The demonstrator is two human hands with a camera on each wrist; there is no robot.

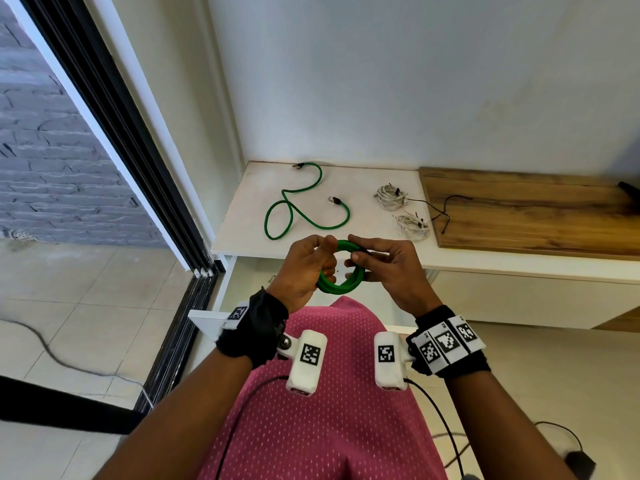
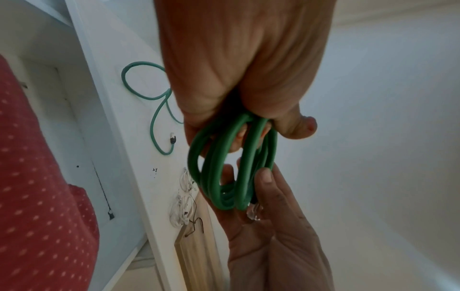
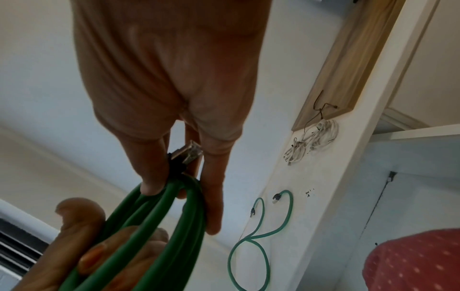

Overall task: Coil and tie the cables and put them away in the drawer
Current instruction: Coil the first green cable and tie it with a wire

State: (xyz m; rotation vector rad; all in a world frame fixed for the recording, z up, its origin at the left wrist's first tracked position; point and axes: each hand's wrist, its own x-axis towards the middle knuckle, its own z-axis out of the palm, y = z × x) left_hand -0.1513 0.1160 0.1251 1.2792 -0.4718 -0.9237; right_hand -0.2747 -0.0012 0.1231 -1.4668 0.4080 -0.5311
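Observation:
A coiled green cable point(image 1: 341, 271) point(image 2: 231, 163) point(image 3: 159, 226) hangs between both hands above the open drawer point(image 1: 242, 282). My left hand point(image 1: 304, 268) point(image 2: 244, 78) grips the coil's left side, fingers curled round the loops. My right hand point(image 1: 384, 268) point(image 3: 174, 118) pinches the coil's right side, and the cable's plug end point(image 3: 189, 153) lies between its fingers. A second green cable point(image 1: 304, 206) point(image 3: 259, 232) lies loose on the white cabinet top point(image 1: 249, 206). Two tied white cable bundles point(image 1: 393, 197) point(image 1: 414, 226) lie to its right.
A wooden board point(image 1: 533, 213) lies on the right of the cabinet top, with a thin black tie point(image 1: 443, 209) across its left edge. A sliding glass door frame point(image 1: 114, 133) stands at the left. A black cord point(image 1: 62, 358) trails over the tiled floor.

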